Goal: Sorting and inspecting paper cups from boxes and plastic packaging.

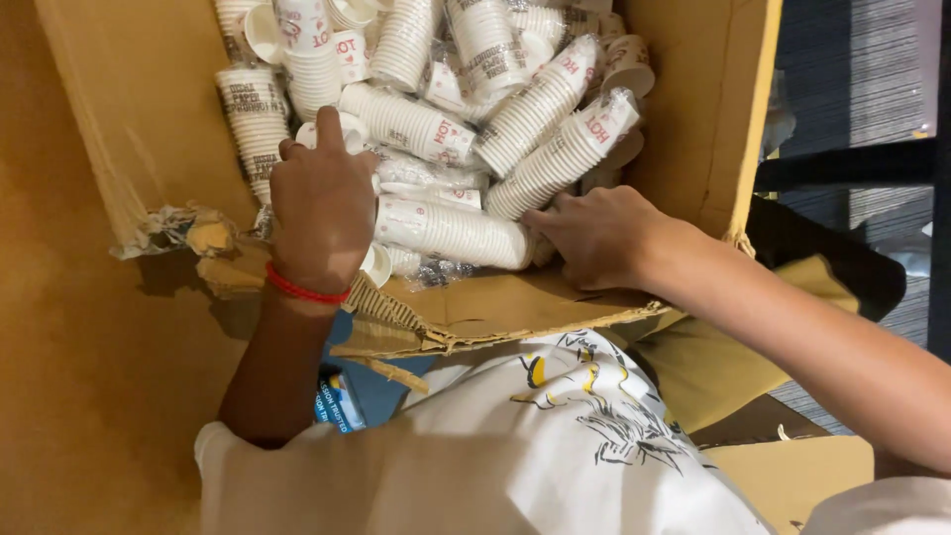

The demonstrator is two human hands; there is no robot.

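A torn cardboard box holds several sleeves of stacked white paper cups with red print. One sleeve of cups lies sideways at the near side of the box. My left hand, with a red band at the wrist, is curled over the sleeve's left end, one finger reaching up to a loose cup. At the right end, my right hand has its fingers closed against the sleeve and tucked under it. The fingertips of both hands are hidden among the cups.
The near wall of the box is ripped and folded outward over my white printed shirt. More cup sleeves pile toward the far side. A brown floor lies at left, and dark ribbed flooring at right.
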